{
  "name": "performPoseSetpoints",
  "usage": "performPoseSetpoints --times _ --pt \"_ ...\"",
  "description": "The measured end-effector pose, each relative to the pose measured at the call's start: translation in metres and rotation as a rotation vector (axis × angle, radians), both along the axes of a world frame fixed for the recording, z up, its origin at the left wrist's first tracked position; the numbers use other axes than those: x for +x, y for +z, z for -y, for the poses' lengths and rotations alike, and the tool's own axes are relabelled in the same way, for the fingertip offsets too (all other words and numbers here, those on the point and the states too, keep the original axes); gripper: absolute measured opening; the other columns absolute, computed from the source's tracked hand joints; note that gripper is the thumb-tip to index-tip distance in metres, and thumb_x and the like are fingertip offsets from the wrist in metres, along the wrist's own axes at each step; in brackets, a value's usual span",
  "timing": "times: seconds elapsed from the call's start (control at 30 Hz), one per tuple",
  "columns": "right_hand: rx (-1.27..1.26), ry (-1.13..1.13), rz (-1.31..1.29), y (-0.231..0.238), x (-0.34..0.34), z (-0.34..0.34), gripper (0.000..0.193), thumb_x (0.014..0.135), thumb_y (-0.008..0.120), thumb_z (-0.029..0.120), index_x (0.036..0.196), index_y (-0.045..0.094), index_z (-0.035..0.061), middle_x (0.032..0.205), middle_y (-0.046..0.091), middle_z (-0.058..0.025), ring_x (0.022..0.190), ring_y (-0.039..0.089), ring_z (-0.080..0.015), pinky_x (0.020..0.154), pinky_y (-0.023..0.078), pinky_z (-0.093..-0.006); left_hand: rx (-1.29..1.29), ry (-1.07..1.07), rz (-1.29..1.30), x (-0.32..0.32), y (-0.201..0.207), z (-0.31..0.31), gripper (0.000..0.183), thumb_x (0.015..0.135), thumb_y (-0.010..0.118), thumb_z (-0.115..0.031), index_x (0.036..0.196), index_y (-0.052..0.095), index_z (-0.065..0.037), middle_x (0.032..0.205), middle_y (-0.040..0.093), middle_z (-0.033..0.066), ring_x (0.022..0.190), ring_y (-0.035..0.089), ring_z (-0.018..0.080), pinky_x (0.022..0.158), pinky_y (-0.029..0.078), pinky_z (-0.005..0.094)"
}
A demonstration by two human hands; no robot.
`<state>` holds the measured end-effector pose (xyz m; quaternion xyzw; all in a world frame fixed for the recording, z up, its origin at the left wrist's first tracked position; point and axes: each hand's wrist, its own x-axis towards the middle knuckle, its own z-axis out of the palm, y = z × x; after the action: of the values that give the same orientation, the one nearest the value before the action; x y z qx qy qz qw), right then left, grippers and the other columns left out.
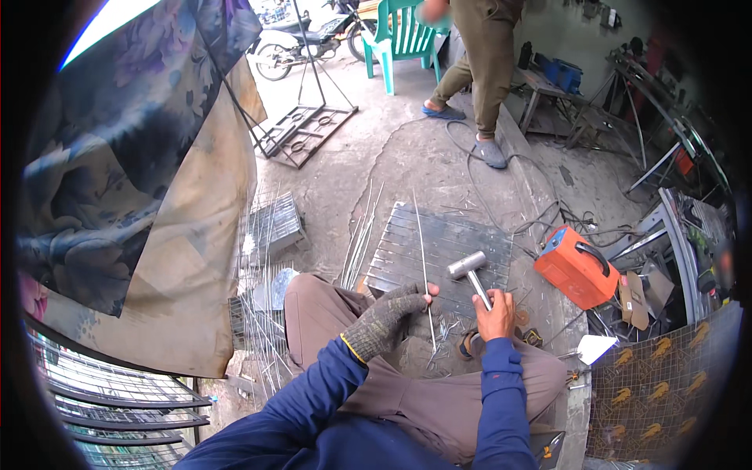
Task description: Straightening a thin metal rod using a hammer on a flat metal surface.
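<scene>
My left hand [381, 323], in a grey fingerless work glove, pinches a thin metal rod [421, 243] between thumb and fingers. The rod stands roughly lengthwise before me, crossing a dark slatted metal table [395, 262]. In my bare right hand [497, 316] is a hammer [468, 265] with a cylindrical metal head and a metal handle. Its head is over the tabletop, apart from the rod. Short cut pieces of metal [445, 333] lie scattered on the ground below my hands.
Long thin rods [364, 239] lie left of the table, near a metal box [274, 221]. An orange machine [576, 268] with cables stands right. Ahead, a person [487, 63] stands by a green chair [402, 35]; a metal frame [309, 131] and hanging cloth [200, 235] are left.
</scene>
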<state>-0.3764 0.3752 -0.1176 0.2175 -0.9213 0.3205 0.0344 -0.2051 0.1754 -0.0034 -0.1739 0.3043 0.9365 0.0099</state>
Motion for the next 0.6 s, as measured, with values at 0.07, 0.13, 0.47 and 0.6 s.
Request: performPoseSetpoints --times 0.07,0.13,0.47,0.6 --pt "-0.037 0.006 0.039 0.005 0.003 0.006 0.034 0.084 0.078 0.036 0.101 0.066 0.0084 0.097 0.059 -0.0111 0.098 0.059 -0.0314 0.087 0.047 -0.0440 -0.066 -0.039 0.083 0.008 -0.013 -0.004 0.032 0.099 0.061 -0.014 0.128 0.055 -0.005 0.091 0.064 0.0043 0.078 0.067 0.0177 0.069 0.060 0.0348" --pt "-0.055 0.020 0.057 0.006 0.002 0.004 0.034 0.084 0.078 0.034 0.101 0.065 0.0076 0.097 0.059 -0.0118 0.096 0.060 -0.0318 0.085 0.048 -0.0440 -0.033 -0.035 0.095 0.012 0.001 -0.013 0.032 0.099 0.061 -0.013 0.129 0.054 -0.005 0.093 0.064 0.0041 0.080 0.068 0.0175 0.071 0.060 0.0349" --pt "-0.031 0.030 0.058 0.002 -0.001 -0.002 0.036 0.084 0.078 0.031 0.107 0.063 0.0085 0.103 0.058 -0.0140 0.099 0.059 -0.0341 0.086 0.047 -0.0445 0.005 -0.100 0.246 0.039 -0.024 -0.044 0.034 0.099 0.062 -0.012 0.132 0.058 -0.004 0.095 0.066 0.0019 0.084 0.069 0.0153 0.073 0.058 0.0306" --pt "-0.031 -0.008 0.065 0.009 0.000 -0.002 0.043 0.080 0.082 0.031 0.111 0.061 0.0089 0.107 0.057 -0.0160 0.102 0.058 -0.0350 0.088 0.048 -0.0442 -0.035 -0.114 0.208 0.042 -0.020 -0.052 0.030 0.098 0.064 -0.014 0.127 0.061 -0.006 0.097 0.066 0.0016 0.084 0.068 0.0135 0.073 0.057 0.0270"
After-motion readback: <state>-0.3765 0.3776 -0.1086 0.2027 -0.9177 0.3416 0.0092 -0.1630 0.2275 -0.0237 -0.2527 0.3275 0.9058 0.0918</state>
